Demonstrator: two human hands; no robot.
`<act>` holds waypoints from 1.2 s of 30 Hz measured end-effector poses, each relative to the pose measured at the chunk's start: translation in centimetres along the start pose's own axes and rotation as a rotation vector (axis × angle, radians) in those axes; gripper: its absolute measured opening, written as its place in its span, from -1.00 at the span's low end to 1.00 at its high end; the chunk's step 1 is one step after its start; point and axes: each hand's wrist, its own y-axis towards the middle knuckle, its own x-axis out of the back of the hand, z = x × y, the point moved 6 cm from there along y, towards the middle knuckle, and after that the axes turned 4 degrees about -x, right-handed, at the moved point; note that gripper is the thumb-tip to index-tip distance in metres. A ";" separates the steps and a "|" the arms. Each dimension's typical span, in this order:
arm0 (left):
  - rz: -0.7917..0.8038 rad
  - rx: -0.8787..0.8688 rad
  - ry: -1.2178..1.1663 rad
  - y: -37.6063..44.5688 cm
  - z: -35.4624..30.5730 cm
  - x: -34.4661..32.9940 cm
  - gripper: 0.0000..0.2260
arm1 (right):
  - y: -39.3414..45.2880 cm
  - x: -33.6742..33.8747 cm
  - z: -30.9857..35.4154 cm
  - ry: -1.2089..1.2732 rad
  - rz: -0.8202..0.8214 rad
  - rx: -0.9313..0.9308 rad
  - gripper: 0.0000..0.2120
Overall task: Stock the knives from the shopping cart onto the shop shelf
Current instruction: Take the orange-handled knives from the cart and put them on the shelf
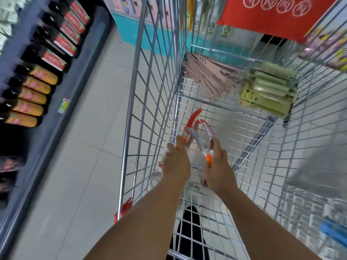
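Note:
Both my arms reach down into a wire shopping cart (129, 102). My left hand (175, 162) grips packaged knives (189, 128) with orange handles and red-and-white card backing. My right hand (217, 166) is closed on another such knife pack (207, 139), its orange handle showing by my thumb. The two bundles fan upward and touch near their tops. At the cart's far end lie a stack of pink packaged knives (204, 76) and a stack of green packaged knives (268, 87).
A dark shelf (62, 91) on the left holds rows of dark bottles with red and yellow labels (37, 76). A red sign (272, 14) hangs over the cart's far right. A teal display stands beyond the cart. White tiled floor (84, 147) runs between shelf and cart.

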 end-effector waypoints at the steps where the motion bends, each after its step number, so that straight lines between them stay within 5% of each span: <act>1: 0.013 0.020 -0.015 -0.5 -0.4 0.8 -0.20 | -0.6 1.0 0.2 0.022 -0.016 0.017 -0.31; 11: -0.094 0.009 0.034 -7.4 -5.5 10.6 -0.10 | -5.7 10.8 4.7 0.175 -0.211 0.071 -0.31; 22: -0.410 0.047 -0.065 -15.5 -3.1 24.7 -0.51 | -11.8 17.5 16.2 0.281 -0.369 0.407 -0.40; 29: -0.638 0.072 -0.081 -21.1 5.9 32.8 -0.65 | -17.0 17.4 26.6 0.251 -0.366 0.622 -0.34; 36: -0.807 0.224 -0.044 -28.0 22.4 39.0 -0.61 | -26.0 10.2 40.5 0.144 -0.257 0.853 -0.33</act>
